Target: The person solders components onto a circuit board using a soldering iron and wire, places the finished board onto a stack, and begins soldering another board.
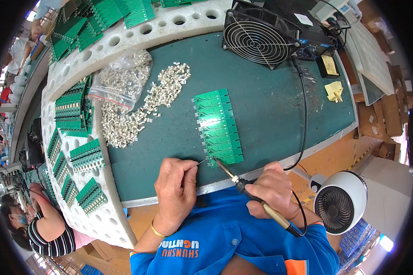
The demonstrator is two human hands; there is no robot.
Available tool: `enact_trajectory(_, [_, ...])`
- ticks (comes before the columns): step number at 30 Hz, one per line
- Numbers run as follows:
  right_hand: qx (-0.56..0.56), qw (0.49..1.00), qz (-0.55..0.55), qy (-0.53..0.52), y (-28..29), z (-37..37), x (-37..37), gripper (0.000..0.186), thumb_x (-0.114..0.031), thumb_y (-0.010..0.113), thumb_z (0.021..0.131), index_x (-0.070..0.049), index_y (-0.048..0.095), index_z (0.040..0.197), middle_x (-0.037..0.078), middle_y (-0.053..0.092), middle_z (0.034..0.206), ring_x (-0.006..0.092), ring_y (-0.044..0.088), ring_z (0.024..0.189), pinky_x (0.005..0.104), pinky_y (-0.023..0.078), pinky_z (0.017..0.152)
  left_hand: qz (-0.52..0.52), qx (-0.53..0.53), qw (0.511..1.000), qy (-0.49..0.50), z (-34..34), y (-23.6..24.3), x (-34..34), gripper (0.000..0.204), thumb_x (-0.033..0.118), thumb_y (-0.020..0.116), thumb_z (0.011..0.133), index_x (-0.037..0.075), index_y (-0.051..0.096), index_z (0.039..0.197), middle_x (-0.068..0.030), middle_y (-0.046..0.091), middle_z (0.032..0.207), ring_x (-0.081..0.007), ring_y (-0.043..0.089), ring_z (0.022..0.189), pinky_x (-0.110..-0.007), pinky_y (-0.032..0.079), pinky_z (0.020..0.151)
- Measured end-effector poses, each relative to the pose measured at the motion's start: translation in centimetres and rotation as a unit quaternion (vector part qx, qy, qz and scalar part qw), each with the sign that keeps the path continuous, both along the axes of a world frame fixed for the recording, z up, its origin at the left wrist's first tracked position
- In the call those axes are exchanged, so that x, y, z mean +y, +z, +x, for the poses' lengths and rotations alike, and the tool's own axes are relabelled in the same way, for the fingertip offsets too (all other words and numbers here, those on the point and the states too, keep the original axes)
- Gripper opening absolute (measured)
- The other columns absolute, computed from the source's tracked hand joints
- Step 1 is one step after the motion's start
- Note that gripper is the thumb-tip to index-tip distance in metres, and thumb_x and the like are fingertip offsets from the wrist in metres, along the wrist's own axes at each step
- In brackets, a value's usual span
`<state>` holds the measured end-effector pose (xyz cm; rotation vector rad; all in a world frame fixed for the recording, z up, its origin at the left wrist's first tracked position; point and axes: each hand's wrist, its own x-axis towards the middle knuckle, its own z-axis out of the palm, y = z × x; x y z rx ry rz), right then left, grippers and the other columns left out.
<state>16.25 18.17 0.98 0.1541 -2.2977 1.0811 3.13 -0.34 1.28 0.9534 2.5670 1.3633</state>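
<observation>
A green circuit board panel [219, 133] lies on the dark green mat, small white connectors along its left edge. My right hand [274, 192] is closed around a soldering iron [237, 181], whose tip touches or nearly touches the panel's near left corner. Pinched between the thumb and forefinger of my left hand [175, 185] is a thin solder wire [201, 162]. The wire points at the same corner, close to the iron's tip. Left of the panel, a heap of small white connectors [124, 123] spreads out beside a clear plastic bag [126, 75] of more connectors.
White foam trays [110, 224] with holes hold several board panels [87, 156] along the left. A fan [259, 41] and soldering station [312, 48] stand at the back right, near a yellow sponge [333, 91]. The iron's black cord [304, 114] crosses the mat's right side. A co-worker [50, 224] sits at left.
</observation>
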Motion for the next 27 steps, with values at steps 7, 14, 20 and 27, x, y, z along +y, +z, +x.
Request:
enact_trajectory(7, [0.000,1.000,-0.011,0.003,-0.1,-0.4,0.3,0.028,-0.030,0.073,0.085,-0.006,0.064,0.096,0.001,0.057,0.062,0.0182,0.054,0.052,0.0339,0.042,0.060,0.019,-0.049,0.999,0.007,0.2,-0.1,0.2,0.012,-0.005,0.073,0.079,0.001,0.067,0.087,-0.0061,0.056,0.075,-0.0144,0.053,0.064,-0.026,0.043,0.056])
enact_trajectory(14, [0.012,0.999,-0.044,-0.004,-0.2,-1.0,0.3,0.016,-0.016,0.072,0.081,-0.005,0.065,0.091,0.002,0.059,0.062,0.0187,0.056,0.052,0.0337,0.041,0.059,0.013,-0.053,0.998,0.015,0.3,0.2,0.3,0.011,-0.006,0.074,0.078,0.001,0.071,0.085,-0.0046,0.055,0.071,-0.0125,0.051,0.062,-0.025,0.040,0.053])
enact_trajectory(20, [-0.024,0.996,-0.085,0.008,0.7,-1.7,1.2,0.015,-0.002,0.070,0.073,-0.005,0.065,0.086,0.005,0.060,0.063,0.0195,0.055,0.051,0.0344,0.041,0.057,0.014,-0.063,0.998,0.020,0.2,0.4,0.3,0.012,-0.006,0.074,0.077,0.001,0.071,0.086,-0.0045,0.055,0.071,-0.0128,0.051,0.062,-0.026,0.040,0.053])
enact_trajectory(27, [-0.082,0.984,-0.154,0.017,0.9,-2.8,2.7,0.014,0.001,0.070,0.073,-0.005,0.066,0.085,0.006,0.064,0.067,0.0196,0.057,0.055,0.0340,0.042,0.063,0.016,-0.072,0.997,0.014,0.2,0.3,0.1,0.011,-0.005,0.074,0.077,0.001,0.071,0.086,-0.0048,0.055,0.071,-0.0132,0.051,0.062,-0.026,0.040,0.053])
